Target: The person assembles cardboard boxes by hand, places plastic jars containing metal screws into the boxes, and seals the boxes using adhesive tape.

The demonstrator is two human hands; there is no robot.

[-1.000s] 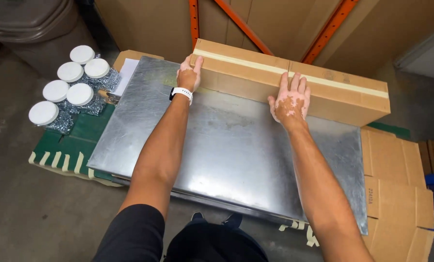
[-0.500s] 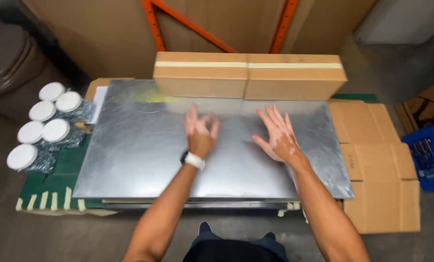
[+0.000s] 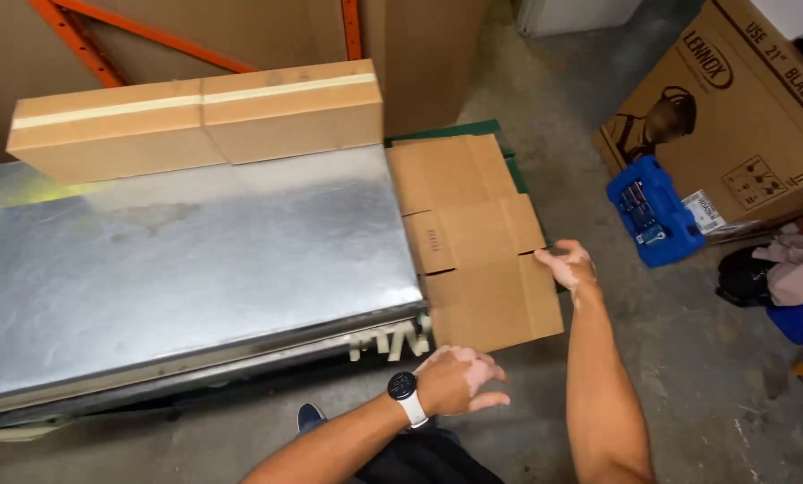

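While your hands are both off to the right end of the setup, here's how it all sits:

Flattened cardboard: the flattened cardboard [image 3: 473, 242] lies on the floor right beside the right end of the metal sheet, a few brown panels with their flaps folded out flat.
Right hand: your right hand [image 3: 567, 265] is reaching out over the cardboard's right edge, fingers loosely curled, fingertips at or just touching the edge of the nearest panel. Honestly can't tell if it's actually pinching the edge or only brushing it.
Left hand: your left hand [image 3: 455, 381] hangs lower down, just off the near right corner of the sheet, fingers relaxed and slightly spread, holding nothing. There's a white-strapped wrist watch [image 3: 403, 388] on it.
Metal sheet: the metal sheet [image 3: 177, 260] is big, shiny and lying flat, taking up most of the left side.
Long box: a long cardboard box [image 3: 195, 112] with a pale tape strip on top sits along the far edge of the sheet.
Off to the right: a blue case [image 3: 654, 211] lies on the concrete floor, against a large printed carton [image 3: 733, 108], well apart from your hands.
Back wall: orange rack beams [image 3: 150, 40] run behind the long box.
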